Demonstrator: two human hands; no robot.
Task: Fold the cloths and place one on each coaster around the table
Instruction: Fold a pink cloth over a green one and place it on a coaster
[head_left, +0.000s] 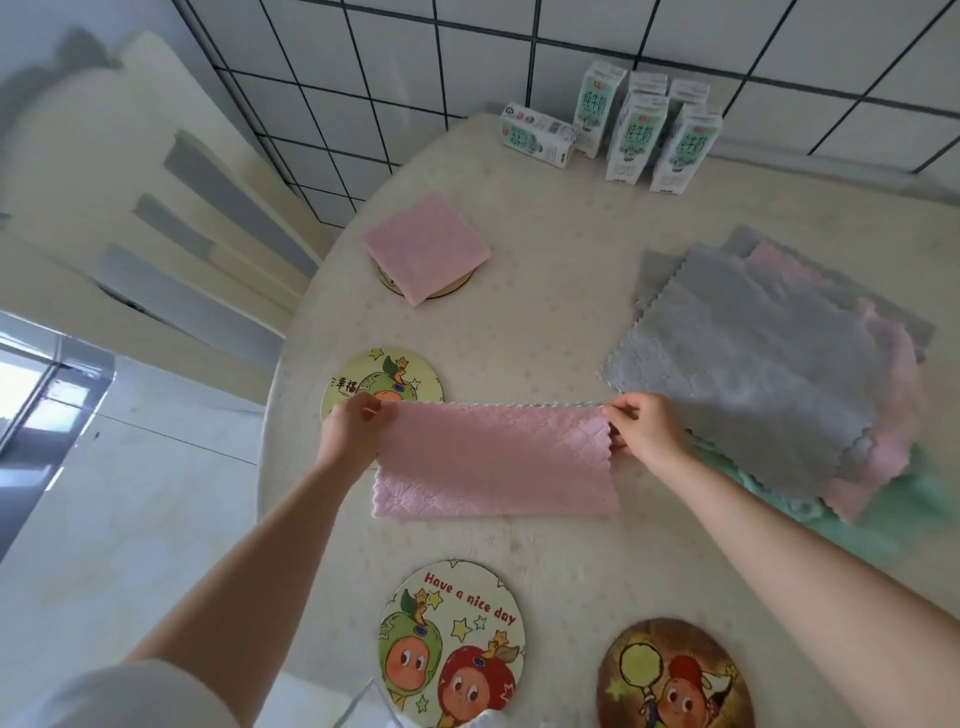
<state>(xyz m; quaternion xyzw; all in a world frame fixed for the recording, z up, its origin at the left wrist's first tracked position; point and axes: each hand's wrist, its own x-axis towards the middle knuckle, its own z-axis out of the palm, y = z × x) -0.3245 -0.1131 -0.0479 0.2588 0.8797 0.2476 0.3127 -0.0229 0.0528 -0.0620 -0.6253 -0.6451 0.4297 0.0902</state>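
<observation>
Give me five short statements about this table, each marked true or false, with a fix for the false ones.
1. The left hand and the right hand each pinch an upper corner of the pink cloth. True.
2. The folded cloth on the far coaster is green. False: it is pink.
3. A grey cloth tops the pile of unfolded cloths. True.
4. The milk cartons all stand upright. False: the leftmost carton lies on its side.
5. A cloth covers the "Have a nice day" coaster. False: it is bare.
</observation>
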